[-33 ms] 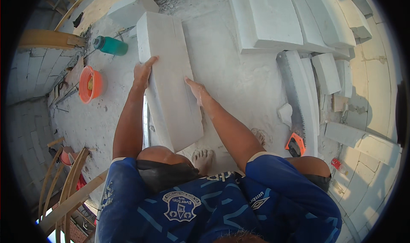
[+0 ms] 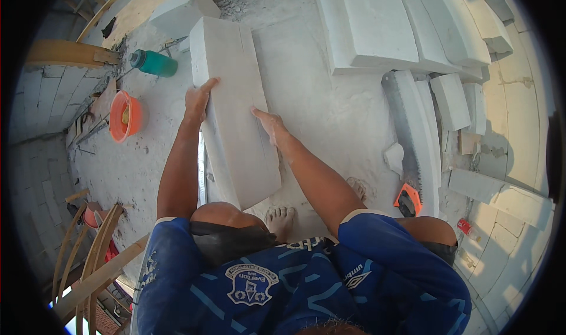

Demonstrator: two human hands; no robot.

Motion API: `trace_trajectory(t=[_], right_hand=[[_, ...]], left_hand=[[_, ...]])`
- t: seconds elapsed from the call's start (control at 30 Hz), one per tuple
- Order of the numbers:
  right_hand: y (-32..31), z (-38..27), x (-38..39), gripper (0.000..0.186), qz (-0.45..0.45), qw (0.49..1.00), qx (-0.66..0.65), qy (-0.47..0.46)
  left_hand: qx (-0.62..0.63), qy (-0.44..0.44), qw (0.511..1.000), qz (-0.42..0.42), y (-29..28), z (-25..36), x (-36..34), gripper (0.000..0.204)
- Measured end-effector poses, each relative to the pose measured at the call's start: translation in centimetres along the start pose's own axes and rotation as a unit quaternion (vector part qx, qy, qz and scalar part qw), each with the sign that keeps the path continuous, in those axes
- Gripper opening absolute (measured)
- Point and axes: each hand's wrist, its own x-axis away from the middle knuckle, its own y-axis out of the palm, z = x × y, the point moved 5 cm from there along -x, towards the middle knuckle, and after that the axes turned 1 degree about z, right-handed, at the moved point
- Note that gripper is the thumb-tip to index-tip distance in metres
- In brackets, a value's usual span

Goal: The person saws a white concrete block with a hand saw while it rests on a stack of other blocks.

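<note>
A long, pale autoclaved concrete block (image 2: 236, 120) lies in front of me, its far end tilted a little to the left. My left hand (image 2: 197, 102) grips its left side, the thumb over the upper edge. On the opposite side my right hand (image 2: 269, 124) is closed against the right edge, with its thumb resting on the top face. The fingers of both hands are partly hidden by the block. A thin line runs across the block near its far end. Below the left forearm's side, a narrow metal strip (image 2: 202, 170) shows beside the block.
A handsaw with an orange and black handle (image 2: 408, 199) lies on the right, beside a small broken chunk (image 2: 394, 157). Stacked pale blocks (image 2: 380, 25) stand at the far right. Toward the left are a teal bottle (image 2: 154, 63) and an orange bucket (image 2: 119, 123). Another block (image 2: 184, 10) sits beyond.
My right hand has shifted slightly left, its thumb farther onto the block's top face. The block and my left hand look nearly unmoved.
</note>
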Motion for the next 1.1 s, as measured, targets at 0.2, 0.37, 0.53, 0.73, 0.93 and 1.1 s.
trace_trajectory(t=[0.2, 0.37, 0.53, 0.73, 0.93, 1.1], right_hand=[[-2.5, 0.4, 0.9, 0.096, 0.009, 0.999, -0.027, -0.035], [-7.4, -2.5, 5.4, 0.096, 0.059, 0.997, 0.014, -0.053], [-13.6, -5.0, 7.0, 0.100, 0.123, 0.986, 0.060, -0.100], [-17.6, -4.3, 6.4, 0.071, 0.211, 0.953, 0.160, -0.149], [-19.7, -3.8, 4.2, 0.069, 0.199, 0.927, 0.206, -0.244], [-20.9, -4.8, 3.8, 0.067, 0.153, 0.933, 0.225, -0.235]], left_hand=[[0.023, -0.019, 1.000, 0.001, 0.8, -0.9, -0.1, 0.073], [0.082, -0.014, 0.995, -0.063, 5.4, -0.4, 0.8, 0.072], [0.158, -0.022, 0.978, -0.133, 11.3, -1.8, -0.1, 0.073], [0.106, -0.045, 0.981, -0.153, 14.7, -5.0, -1.6, 0.069], [0.068, -0.077, 0.982, -0.158, 15.6, -4.2, -2.2, 0.061], [0.057, -0.076, 0.978, -0.187, 15.9, -2.5, -1.7, 0.078]])
